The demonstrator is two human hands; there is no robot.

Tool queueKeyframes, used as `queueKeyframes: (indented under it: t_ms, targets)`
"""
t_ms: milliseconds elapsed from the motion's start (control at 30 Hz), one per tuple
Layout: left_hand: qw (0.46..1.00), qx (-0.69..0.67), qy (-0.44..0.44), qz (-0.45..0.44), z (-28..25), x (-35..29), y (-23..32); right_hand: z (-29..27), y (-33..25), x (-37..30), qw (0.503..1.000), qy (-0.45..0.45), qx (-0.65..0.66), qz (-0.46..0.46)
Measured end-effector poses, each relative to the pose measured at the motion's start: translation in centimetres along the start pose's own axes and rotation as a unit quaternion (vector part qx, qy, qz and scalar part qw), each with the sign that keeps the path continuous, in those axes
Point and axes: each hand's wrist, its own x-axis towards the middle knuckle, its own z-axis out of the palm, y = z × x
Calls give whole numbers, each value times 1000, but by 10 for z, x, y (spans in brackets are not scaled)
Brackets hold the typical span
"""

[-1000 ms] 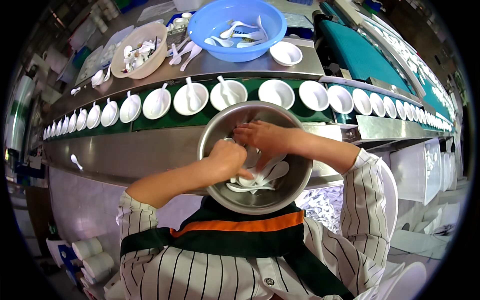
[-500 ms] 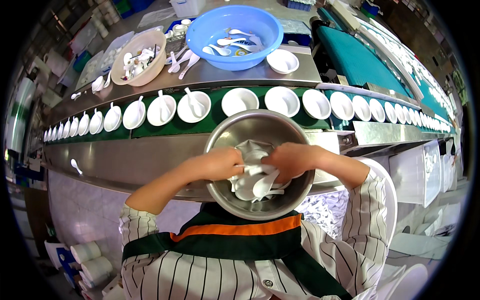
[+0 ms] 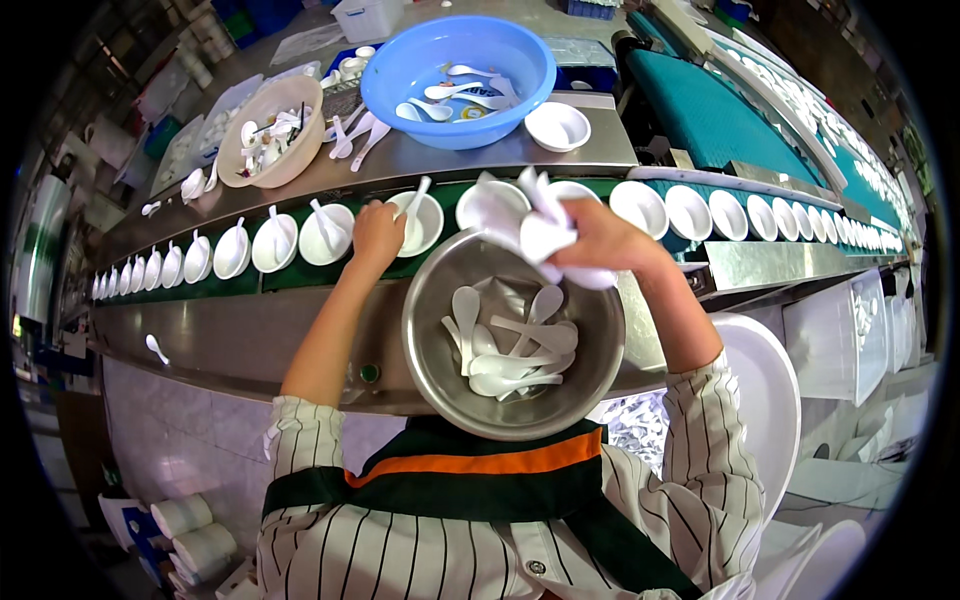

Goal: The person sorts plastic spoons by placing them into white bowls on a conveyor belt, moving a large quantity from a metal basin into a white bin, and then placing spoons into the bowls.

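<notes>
White soup spoons (image 3: 545, 232) are bunched in my right hand (image 3: 598, 238), raised above the row of bowls and smeared by motion. My left hand (image 3: 380, 236) has curled fingers at the left side of a white bowl (image 3: 428, 225) with a spoon in it; what these fingers hold, if anything, is hidden. Close to my body, a steel mixing bowl (image 3: 420, 375) has several loose white spoons (image 3: 515, 362) in it. Bowls to the left of my left hand, such as this one (image 3: 335, 240), each carry a spoon.
The bowls stand on a green belt (image 3: 250, 284). Behind it are a blue basin (image 3: 455, 45) with spoons, a beige basin (image 3: 268, 175) with mixed pieces, and a single white bowl (image 3: 556, 130). A loose spoon (image 3: 155, 348) lies on the steel ledge (image 3: 220, 335). A teal conveyor (image 3: 690, 110) runs at right.
Both hands have come up out of the steel bowl. My left hand moved left to a bowl on the belt; my right lifted a bunch of spoons over the row.
</notes>
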Motion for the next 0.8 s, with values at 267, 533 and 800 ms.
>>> queueKeyframes:
  t_ms: [267, 533, 800]
  targets:
    - [890, -334, -303, 75, -56, -29, 69, 10, 110, 72, 945, 281, -160, 45]
    - [862, -309, -399, 48, -61, -72, 46, 26, 112, 67, 957, 263, -96, 75]
    - [933, -98, -155, 311, -63, -109, 128, 9, 141, 68, 910, 366, -168, 99]
